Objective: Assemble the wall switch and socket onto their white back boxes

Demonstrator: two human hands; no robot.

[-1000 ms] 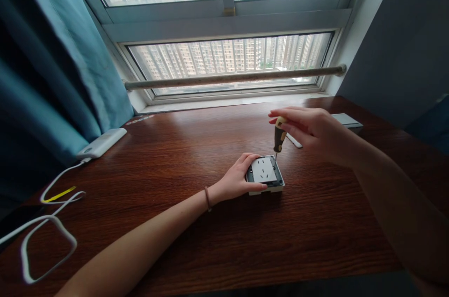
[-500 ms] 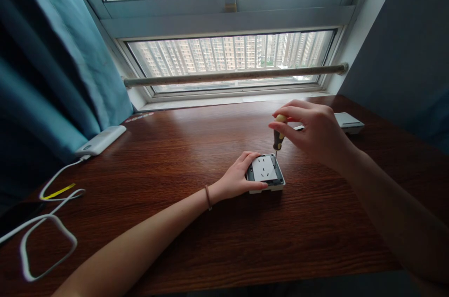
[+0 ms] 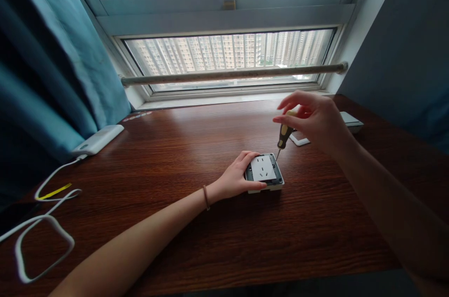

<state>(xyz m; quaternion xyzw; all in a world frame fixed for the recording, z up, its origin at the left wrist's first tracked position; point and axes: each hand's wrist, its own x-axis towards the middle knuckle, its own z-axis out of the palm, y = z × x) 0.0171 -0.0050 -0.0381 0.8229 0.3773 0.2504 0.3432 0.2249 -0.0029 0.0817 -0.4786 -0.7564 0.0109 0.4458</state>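
Note:
A wall socket [image 3: 264, 169] with a white face and a dark frame, set in a white box, lies on the brown wooden table [image 3: 168, 147]. My left hand [image 3: 240, 176] grips it from the left, thumb along the near side and fingers over the far side. Above its right side, my right hand [image 3: 312, 117] holds a screwdriver [image 3: 285, 136] by its dark and yellow handle, between thumb and fingers. The screwdriver leans to the right, its thin shaft reaching down to the right part of the socket's frame, at or near a screw there.
Behind the right hand lie a white frame [image 3: 300, 139] and a white box [image 3: 351, 121], both partly hidden. At left sits a white power strip [image 3: 98, 140] with a white cable [image 3: 52, 180] and a yellow strip [image 3: 55, 191]. A blue curtain [image 3: 63, 54] hangs beside the window.
My right hand has moved slightly up and right, its fingers loosened round the handle, and the screwdriver tilts more to the right. The white frame behind it shows more. My left hand holds the socket as before.

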